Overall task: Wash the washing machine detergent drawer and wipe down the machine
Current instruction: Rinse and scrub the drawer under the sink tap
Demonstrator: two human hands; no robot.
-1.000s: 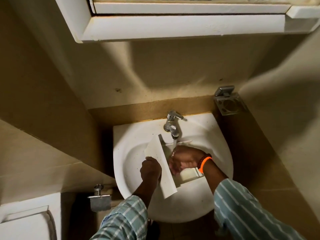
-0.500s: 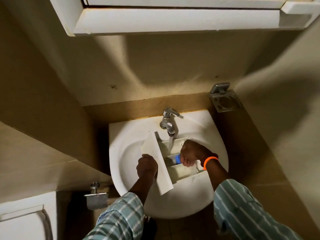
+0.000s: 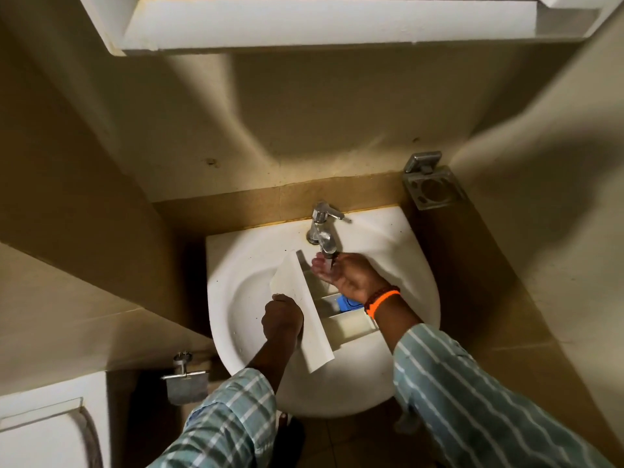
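Observation:
The white detergent drawer [image 3: 305,309] lies in the white basin [image 3: 236,265], its long front panel facing left and its compartments to the right. A blue insert [image 3: 346,303] shows in the middle compartment. My left hand [image 3: 283,317] grips the front panel from the left side. My right hand [image 3: 351,275], with an orange wristband, is cupped palm-up under the chrome tap [image 3: 322,231], and water runs onto its fingers just above the drawer's far compartment. It holds nothing.
A white cabinet [image 3: 304,25] overhangs the basin. A metal holder [image 3: 434,187] is fixed to the wall at the right. A chrome paper holder [image 3: 185,380] hangs at the lower left, beside a white toilet tank [image 3: 50,427].
My right hand left the blue insert in the drawer and rose to the tap, cupping under the water. My left hand kept its grip on the front panel.

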